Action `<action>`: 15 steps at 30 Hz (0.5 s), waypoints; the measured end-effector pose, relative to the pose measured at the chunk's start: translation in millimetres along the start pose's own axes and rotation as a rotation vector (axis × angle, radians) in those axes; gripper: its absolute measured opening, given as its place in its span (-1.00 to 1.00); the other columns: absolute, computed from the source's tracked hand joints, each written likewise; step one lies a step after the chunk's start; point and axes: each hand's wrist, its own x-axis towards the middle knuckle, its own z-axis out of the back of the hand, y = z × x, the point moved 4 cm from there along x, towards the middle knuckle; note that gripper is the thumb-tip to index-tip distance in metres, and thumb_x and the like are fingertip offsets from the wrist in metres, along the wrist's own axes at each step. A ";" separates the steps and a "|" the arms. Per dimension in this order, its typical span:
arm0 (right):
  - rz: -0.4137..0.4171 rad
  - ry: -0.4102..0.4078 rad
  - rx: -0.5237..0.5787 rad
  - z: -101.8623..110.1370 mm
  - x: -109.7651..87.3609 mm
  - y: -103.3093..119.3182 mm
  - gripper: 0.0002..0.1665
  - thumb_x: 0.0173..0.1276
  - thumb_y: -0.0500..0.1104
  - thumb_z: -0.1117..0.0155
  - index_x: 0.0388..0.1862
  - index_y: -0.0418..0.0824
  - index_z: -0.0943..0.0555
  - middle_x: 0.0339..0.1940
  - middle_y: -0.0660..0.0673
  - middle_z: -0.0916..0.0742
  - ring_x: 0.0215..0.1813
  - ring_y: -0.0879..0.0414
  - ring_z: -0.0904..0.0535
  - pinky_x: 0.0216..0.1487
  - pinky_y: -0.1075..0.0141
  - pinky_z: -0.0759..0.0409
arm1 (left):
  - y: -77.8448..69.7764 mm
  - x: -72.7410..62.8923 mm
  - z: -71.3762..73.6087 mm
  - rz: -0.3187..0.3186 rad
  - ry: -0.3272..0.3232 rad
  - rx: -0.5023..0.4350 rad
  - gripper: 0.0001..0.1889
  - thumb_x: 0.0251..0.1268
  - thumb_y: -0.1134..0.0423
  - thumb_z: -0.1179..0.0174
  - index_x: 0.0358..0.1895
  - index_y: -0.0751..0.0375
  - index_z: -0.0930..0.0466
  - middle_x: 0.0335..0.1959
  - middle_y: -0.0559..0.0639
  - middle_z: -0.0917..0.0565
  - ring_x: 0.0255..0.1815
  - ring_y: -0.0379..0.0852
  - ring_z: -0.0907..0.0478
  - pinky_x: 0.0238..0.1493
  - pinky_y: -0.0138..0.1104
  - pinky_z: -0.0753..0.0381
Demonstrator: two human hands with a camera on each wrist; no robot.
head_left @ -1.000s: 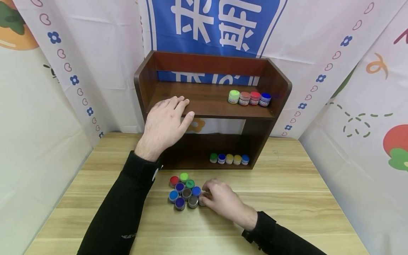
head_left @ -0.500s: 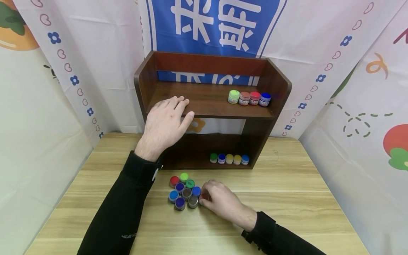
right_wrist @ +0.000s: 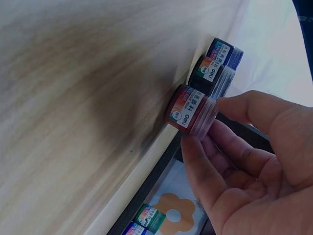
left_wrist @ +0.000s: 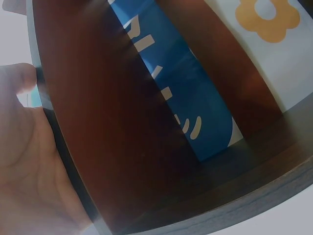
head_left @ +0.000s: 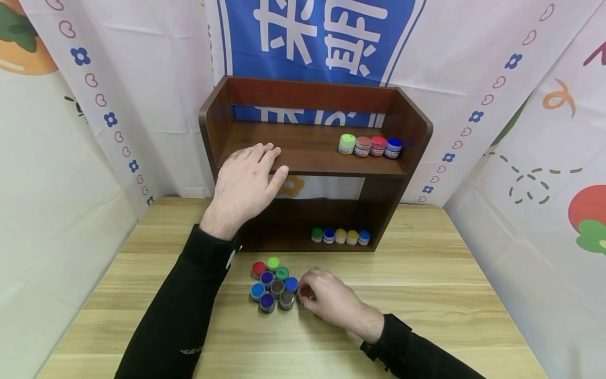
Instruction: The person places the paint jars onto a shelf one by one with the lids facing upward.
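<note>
My right hand [head_left: 333, 301] pinches a small reddish-brown paint jar [right_wrist: 190, 113] by its clear lid, between thumb and fingertips. In the right wrist view its printed label faces the camera, and a black paint jar [right_wrist: 204, 73] and a blue paint jar [right_wrist: 226, 53] stand right behind it. To its left in the head view is a cluster of paint jars with blue, grey, green and red tops, including a grey one [head_left: 286, 300] closest to the fingers. My left hand [head_left: 246, 184] rests on the upper board of the brown wooden shelf [head_left: 312, 168], fingers lying over its front edge.
Several paint jars, one light green [head_left: 347, 143], line the upper board's right end. Another row, with a green jar [head_left: 317, 235] at its left, stands on the lower board. The shelf sits at the back of the wooden table [head_left: 407, 295], before a printed cloth [head_left: 156, 68].
My right hand has drawn the pinched jar slightly right, away from the grey-topped jar, and its reddish side now shows between the fingers. My left hand has stayed in place.
</note>
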 end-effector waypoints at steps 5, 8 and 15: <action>0.008 -0.008 -0.003 -0.2 -0.4 0.3 -0.83 0.49 -0.31 -0.64 0.01 -0.20 -0.88 -0.06 -0.05 -0.86 -0.05 0.22 -0.75 -0.01 0.41 -0.81 | 0.3 0.1 -0.3 0.004 0.011 -0.002 -0.25 0.94 -0.29 0.13 0.81 0.13 -0.44 0.85 0.19 -0.49 0.86 0.25 -0.45 0.94 0.19 -0.36; 0.011 -0.015 -0.011 0.3 -0.9 1.2 -0.83 0.49 -0.30 -0.64 0.01 -0.21 -0.89 -0.06 -0.05 -0.87 -0.05 0.21 -0.75 -0.01 0.41 -0.82 | 0.3 0.0 -0.3 0.004 0.011 -0.004 -0.26 0.94 -0.29 0.12 0.81 0.13 -0.44 0.85 0.19 -0.49 0.87 0.25 -0.44 0.94 0.19 -0.36; 0.012 -0.041 0.009 4.8 -1.9 1.5 -0.81 0.50 -0.30 -0.65 0.04 -0.23 -0.89 -0.01 -0.11 -0.89 -0.04 0.15 -0.80 -0.01 0.42 -0.84 | 0.3 0.0 -0.2 -0.001 0.001 -0.002 -0.26 0.95 -0.29 0.12 0.80 0.14 -0.45 0.84 0.19 -0.50 0.85 0.25 -0.46 0.93 0.19 -0.38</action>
